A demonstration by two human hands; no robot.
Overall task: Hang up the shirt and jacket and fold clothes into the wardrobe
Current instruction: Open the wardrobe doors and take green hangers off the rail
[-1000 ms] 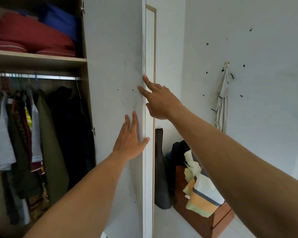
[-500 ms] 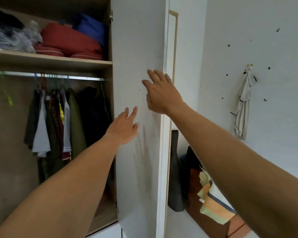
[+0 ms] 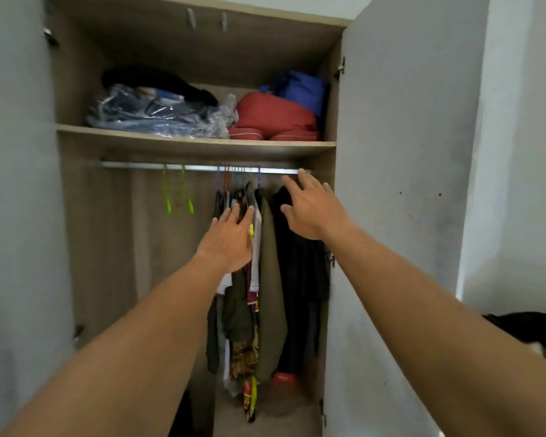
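The wardrobe (image 3: pixel 196 146) stands open in front of me, both doors swung wide. A metal rail (image 3: pixel 133 165) runs under the shelf. Several garments (image 3: pixel 271 279) hang bunched at its right end, among them an olive jacket and dark coats. Two empty green hangers (image 3: pixel 177 192) hang left of the middle. My left hand (image 3: pixel 229 239) reaches toward the hanging clothes, fingers apart, holding nothing. My right hand (image 3: pixel 312 206) is raised in front of the dark coats just below the rail, fingers spread and empty.
The top shelf holds a plastic-wrapped bundle (image 3: pixel 158 113), a black item, red cushions (image 3: pixel 275 118) and a blue bundle (image 3: pixel 300 89). The right door (image 3: pixel 401 184) stands beside my right arm. A red object (image 3: pixel 284 378) sits on the wardrobe floor. Dark cloth (image 3: pixel 530 329) lies at the far right.
The view has swung left to face the wardrobe interior. Both hands have left the right door and now reach inward toward the rail and hanging clothes.
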